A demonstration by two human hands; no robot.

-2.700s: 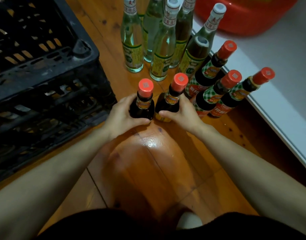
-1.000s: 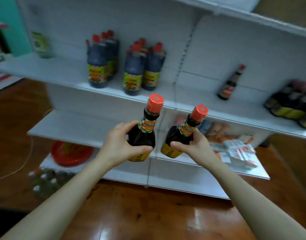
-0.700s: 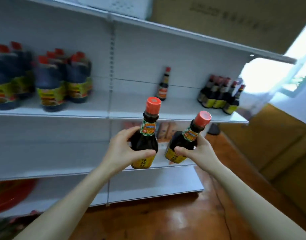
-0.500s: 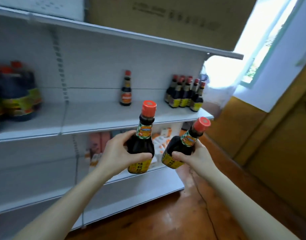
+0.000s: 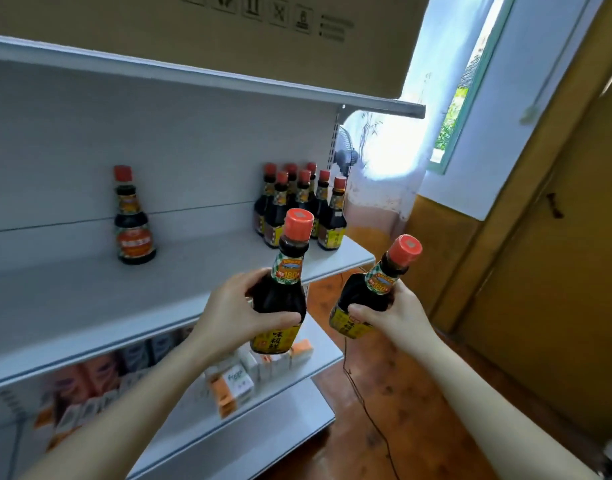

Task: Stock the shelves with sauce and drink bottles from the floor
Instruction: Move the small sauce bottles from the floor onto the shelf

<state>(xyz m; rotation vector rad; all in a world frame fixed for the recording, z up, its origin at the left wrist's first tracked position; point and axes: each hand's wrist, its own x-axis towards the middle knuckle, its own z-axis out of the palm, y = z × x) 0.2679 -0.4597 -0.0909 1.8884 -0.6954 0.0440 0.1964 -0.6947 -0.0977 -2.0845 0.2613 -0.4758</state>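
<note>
Two sauce bottles, gripped on the floor 2.7 s ago, were lifted and carried to the white shelf (image 5: pixel 179 289). Left hand (image 5: pixel 235 313) raised the upright bottle (image 5: pixel 280 299); right hand (image 5: pixel 391 317) brought the tilted bottle (image 5: pixel 363 303) alongside. View swung right; the bottle cluster (image 5: pixel 299 206) drew nearer, w/ the window (image 5: pixel 457 109) appearing.

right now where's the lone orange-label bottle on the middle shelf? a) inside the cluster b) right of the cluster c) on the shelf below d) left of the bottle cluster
d: the lone orange-label bottle stands by itself on the middle shelf, well left of the bottle cluster at the shelf's right end.
</note>
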